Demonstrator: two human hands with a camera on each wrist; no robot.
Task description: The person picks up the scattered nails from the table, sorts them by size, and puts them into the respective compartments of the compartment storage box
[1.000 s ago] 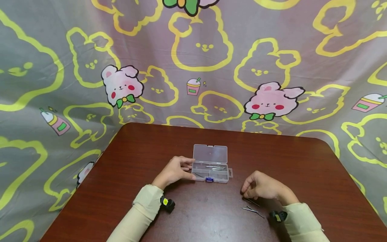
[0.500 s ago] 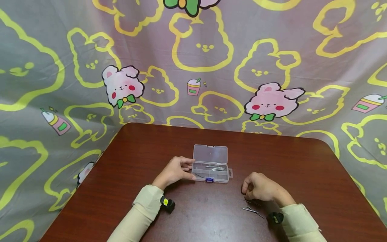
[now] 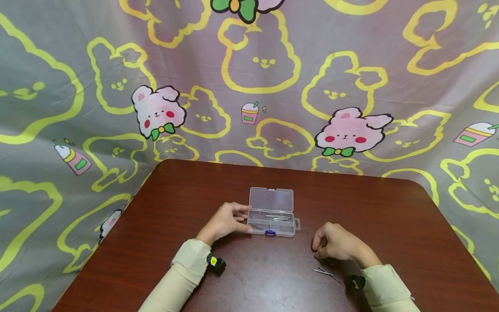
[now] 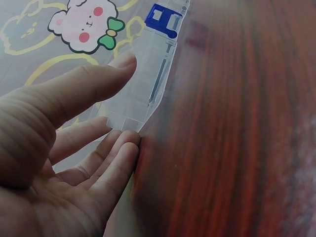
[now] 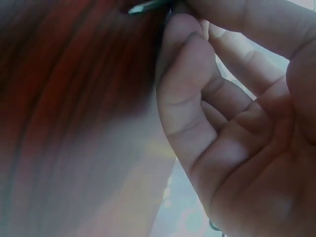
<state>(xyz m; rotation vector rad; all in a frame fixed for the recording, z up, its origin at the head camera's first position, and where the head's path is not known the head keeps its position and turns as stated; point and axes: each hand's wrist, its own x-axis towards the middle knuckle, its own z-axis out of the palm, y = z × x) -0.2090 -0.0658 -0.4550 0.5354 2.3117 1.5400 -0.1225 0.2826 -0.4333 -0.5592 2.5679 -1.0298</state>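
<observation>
A clear plastic compartment box (image 3: pixel 286 229) with a blue latch (image 3: pixel 270 233) lies on the table, its lid (image 3: pixel 270 199) raised at the back. My left hand (image 3: pixel 224 223) holds its left end, thumb by the front corner and index finger by the back one. Several thin metal rods (image 3: pixel 281 218) lie in the long rear compartment, and a single rod (image 4: pixel 158 81) shows in the front left one. To the right of the box, my right hand (image 3: pixel 341 241) is low over the table with curled fingers. It pinches a thin metal rod (image 5: pixel 148 6), mostly hidden by the fingertips.
More thin rods (image 3: pixel 326 274) lie crossed on the table just in front of my right hand. A hanging tab (image 3: pixel 298 224) sticks out from the box's right end. The brown wooden table (image 3: pixel 195 186) ends at a patterned cloth (image 3: pixel 273 104) behind and at the sides.
My right hand has shifted slightly to the right and its fingertips now cover most of the rods beneath it. The left hand and the box have stayed in place.
</observation>
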